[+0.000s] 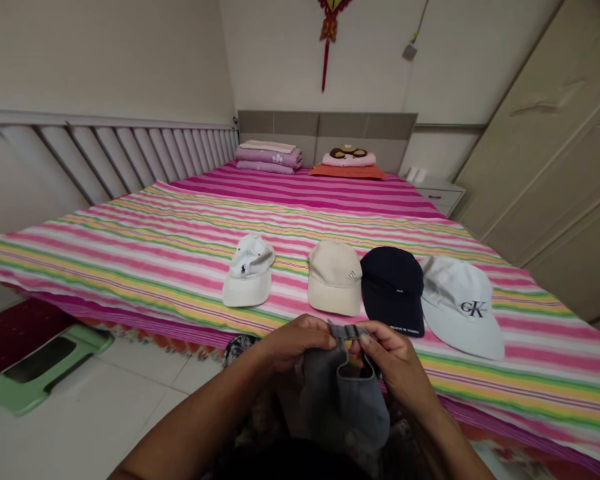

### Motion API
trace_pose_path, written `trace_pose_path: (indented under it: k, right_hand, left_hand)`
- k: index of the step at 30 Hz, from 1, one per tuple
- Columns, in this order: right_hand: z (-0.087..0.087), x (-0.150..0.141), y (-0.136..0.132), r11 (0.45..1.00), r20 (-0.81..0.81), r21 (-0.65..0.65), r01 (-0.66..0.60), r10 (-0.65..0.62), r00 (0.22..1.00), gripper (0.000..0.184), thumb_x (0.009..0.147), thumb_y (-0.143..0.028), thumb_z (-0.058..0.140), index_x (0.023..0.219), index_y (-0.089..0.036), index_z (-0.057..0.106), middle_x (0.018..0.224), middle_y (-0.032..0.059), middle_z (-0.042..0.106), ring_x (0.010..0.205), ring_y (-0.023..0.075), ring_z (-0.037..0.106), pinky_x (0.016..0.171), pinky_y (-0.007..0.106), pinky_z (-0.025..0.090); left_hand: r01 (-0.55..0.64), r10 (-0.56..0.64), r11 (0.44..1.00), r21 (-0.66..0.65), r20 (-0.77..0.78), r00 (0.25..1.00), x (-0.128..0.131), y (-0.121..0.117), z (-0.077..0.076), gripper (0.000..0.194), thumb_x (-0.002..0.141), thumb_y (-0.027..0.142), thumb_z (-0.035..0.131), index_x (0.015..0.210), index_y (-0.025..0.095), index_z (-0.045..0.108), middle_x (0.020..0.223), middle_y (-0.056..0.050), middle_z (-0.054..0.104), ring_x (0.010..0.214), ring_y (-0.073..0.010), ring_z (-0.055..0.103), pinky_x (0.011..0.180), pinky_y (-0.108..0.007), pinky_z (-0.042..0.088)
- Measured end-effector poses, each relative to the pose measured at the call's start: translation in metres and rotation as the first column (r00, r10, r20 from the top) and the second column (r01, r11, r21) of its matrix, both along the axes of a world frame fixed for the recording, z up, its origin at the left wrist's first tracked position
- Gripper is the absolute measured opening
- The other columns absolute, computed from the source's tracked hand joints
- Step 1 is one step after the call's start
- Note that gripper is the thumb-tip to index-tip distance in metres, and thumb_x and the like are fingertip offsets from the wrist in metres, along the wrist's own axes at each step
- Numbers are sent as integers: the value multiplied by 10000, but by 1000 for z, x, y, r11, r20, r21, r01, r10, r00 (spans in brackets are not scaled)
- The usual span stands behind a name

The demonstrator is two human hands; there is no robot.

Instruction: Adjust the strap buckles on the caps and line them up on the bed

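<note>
A grey baseball cap (363, 403) hangs from my two hands at the near edge of the bed, its back strap uppermost. My left hand (307, 341) pinches one end of the strap, and my right hand (391, 350) pinches the other end beside a small buckle (351, 331). Beyond my hands, a row of caps lies on the striped sheet: a white cap (250, 270) with a dark rider logo, a beige cap (335, 277), a navy cap (393, 287) and a white cap with CK letters (460, 303). The last three touch or nearly touch.
The bed (145, 230) carries folded purple bedding (270, 159) and a pink folded pile (349, 159) by the headboard (293, 123). A green plastic stool (87, 339) stands on the floor at left. White slatted rails (130, 150) run along the left; a nightstand (437, 193) stands at the far right.
</note>
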State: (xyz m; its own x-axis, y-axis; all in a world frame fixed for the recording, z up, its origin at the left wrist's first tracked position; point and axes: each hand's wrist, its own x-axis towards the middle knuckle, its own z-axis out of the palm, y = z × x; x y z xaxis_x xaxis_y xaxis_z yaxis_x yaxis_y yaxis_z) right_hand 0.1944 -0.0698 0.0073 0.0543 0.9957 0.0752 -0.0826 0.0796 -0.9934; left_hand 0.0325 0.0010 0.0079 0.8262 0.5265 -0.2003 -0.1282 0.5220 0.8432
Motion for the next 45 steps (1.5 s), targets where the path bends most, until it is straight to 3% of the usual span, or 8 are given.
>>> trace_pose_path:
  k: [9, 22, 25, 30, 33, 36, 42, 45]
  right_hand:
    - [7, -1, -6, 810, 666, 585, -37, -454, 592, 175, 782, -207, 533, 941, -191, 602, 866, 85, 646, 803, 203, 593, 689, 307, 457]
    - [13, -10, -14, 740, 794, 606, -292, -582, 175, 174, 808, -126, 455, 866, -122, 620, 696, 89, 647, 627, 186, 550, 583, 299, 380]
    - [12, -10, -14, 742, 779, 625, -243, -573, 253, 163, 806, -128, 457, 788, -138, 618, 629, 69, 621, 586, 170, 538, 565, 284, 368]
    - [10, -11, -10, 940, 610, 337, 54, -262, 748, 225, 814, -226, 452, 648, -160, 589, 559, 22, 601, 512, 137, 538, 483, 230, 395]
    - [6, -14, -8, 978, 418, 147, 151, -200, 886, 261, 818, -292, 453, 643, -153, 587, 531, 15, 583, 489, 138, 533, 459, 228, 412]
    - [6, -16, -8, 938, 466, 305, 164, -297, 834, 182, 810, -284, 484, 829, -154, 610, 684, 38, 629, 591, 151, 577, 534, 238, 445]
    - [7, -11, -5, 852, 748, 522, -32, -440, 497, 161, 808, -180, 452, 708, -165, 578, 608, 32, 583, 551, 149, 549, 510, 246, 400]
    - [7, -8, -5, 865, 723, 501, 19, -431, 541, 155, 826, -175, 430, 732, -167, 553, 629, 26, 589, 565, 142, 569, 517, 237, 425]
  left_hand:
    - [-317, 329, 938, 143, -74, 941, 4, -4, -5, 150, 528, 204, 711, 635, 118, 649, 539, 14, 571, 470, -68, 468, 493, -198, 360]
    - [-182, 369, 768, 614, -192, 909, -2, -8, 7, 56, 590, 149, 607, 623, 113, 633, 513, 15, 535, 493, -75, 436, 484, -189, 326]
    - [-165, 346, 748, 643, -166, 923, -2, -11, 5, 95, 601, 190, 623, 647, 107, 639, 557, -6, 573, 521, -91, 471, 505, -197, 356]
    - [-253, 384, 706, 662, -58, 921, -1, -16, 3, 163, 655, 264, 608, 663, 106, 647, 593, -23, 590, 544, -94, 484, 513, -195, 371]
    - [-282, 426, 679, 678, -52, 903, -2, -15, 2, 145, 656, 244, 605, 653, 103, 639, 572, -14, 574, 530, -88, 473, 501, -190, 364]
    - [-279, 445, 663, 695, -66, 893, -3, -14, -1, 146, 678, 237, 582, 661, 103, 637, 578, -20, 584, 528, -92, 486, 505, -194, 374]
    - [-222, 458, 413, 883, 10, 889, -4, -17, -1, 113, 667, 170, 569, 666, 101, 659, 579, -34, 599, 535, -95, 509, 527, -195, 376]
    - [-244, 460, 431, 869, 22, 888, -6, -17, 1, 115, 675, 166, 560, 669, 107, 658, 583, -35, 606, 527, -92, 510, 517, -190, 379]
